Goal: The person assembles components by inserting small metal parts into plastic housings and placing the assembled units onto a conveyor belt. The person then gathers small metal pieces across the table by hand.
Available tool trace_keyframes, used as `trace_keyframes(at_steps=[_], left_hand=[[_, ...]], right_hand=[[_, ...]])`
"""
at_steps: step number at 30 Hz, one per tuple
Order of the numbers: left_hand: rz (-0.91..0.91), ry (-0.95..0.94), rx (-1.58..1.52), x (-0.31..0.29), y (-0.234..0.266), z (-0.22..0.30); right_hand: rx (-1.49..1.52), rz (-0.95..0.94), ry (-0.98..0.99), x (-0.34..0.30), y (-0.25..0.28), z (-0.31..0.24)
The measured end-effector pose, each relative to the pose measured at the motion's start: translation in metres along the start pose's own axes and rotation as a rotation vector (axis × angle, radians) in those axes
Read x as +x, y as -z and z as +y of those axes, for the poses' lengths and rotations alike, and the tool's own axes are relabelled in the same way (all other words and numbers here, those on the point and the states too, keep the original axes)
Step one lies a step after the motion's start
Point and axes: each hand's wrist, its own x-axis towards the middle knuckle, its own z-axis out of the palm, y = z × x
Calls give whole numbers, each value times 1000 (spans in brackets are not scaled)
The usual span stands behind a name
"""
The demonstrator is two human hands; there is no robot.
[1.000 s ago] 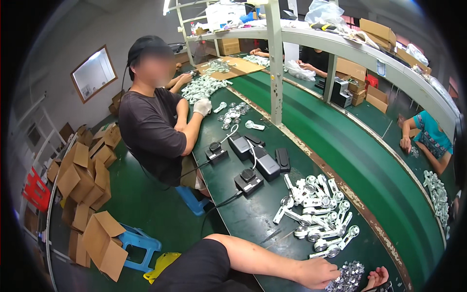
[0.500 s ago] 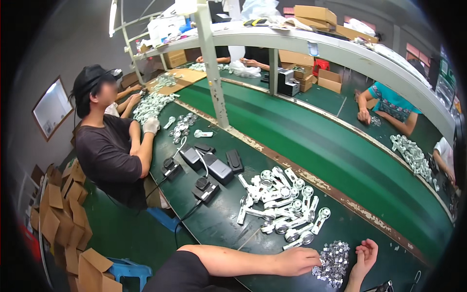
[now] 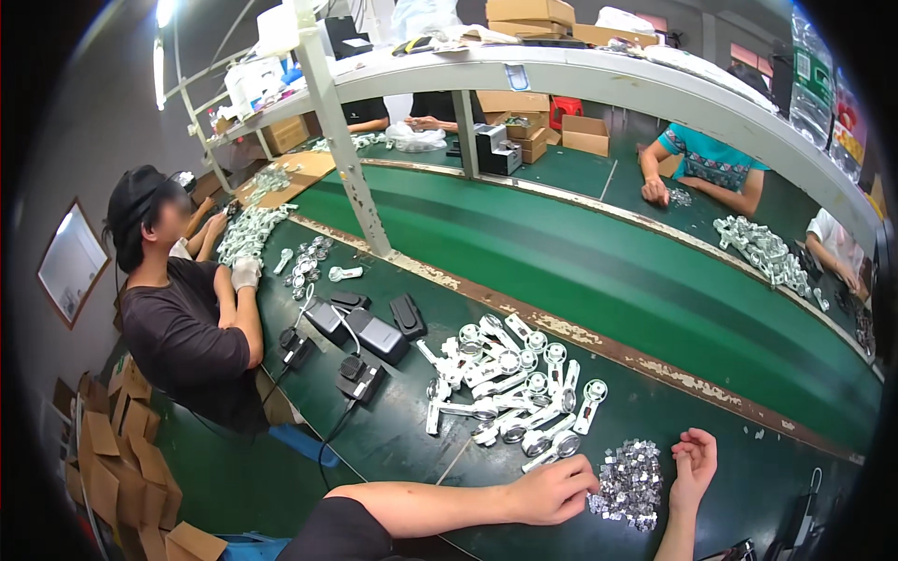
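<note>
A heap of small shiny metal pieces lies on the green table in front of me. At its left edge, my left hand has its fingers bent down and pressed together, the tips touching the outermost pieces. Whatever they hold is hidden. Beside the heap's right edge is my right hand, raised, with fingers curled in toward the thumb. I cannot make out anything between them. Just beyond my left hand lies a loose pile of white handle-shaped parts with round, shiny ends.
Black adapters with cables lie left of the white parts. A metal post carries a shelf above a green conveyor belt. To the left, a co-worker in a dark shirt sits at the table. Cardboard boxes stand on the floor.
The whole view has shifted, so the scene sits further left. My left hand stays by the metal heap, its knuckles more arched. My right hand's fingers are drawn closer together.
</note>
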Motion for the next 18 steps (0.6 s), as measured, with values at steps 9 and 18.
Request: trace_keyframes(at_steps=[9, 18], left_hand=[[4, -14, 6, 1, -8, -6], [-17, -11, 42, 1, -8, -9]], right_hand=[[23, -5, -18, 0, 1, -1], [15, -18, -35, 0, 1, 0]])
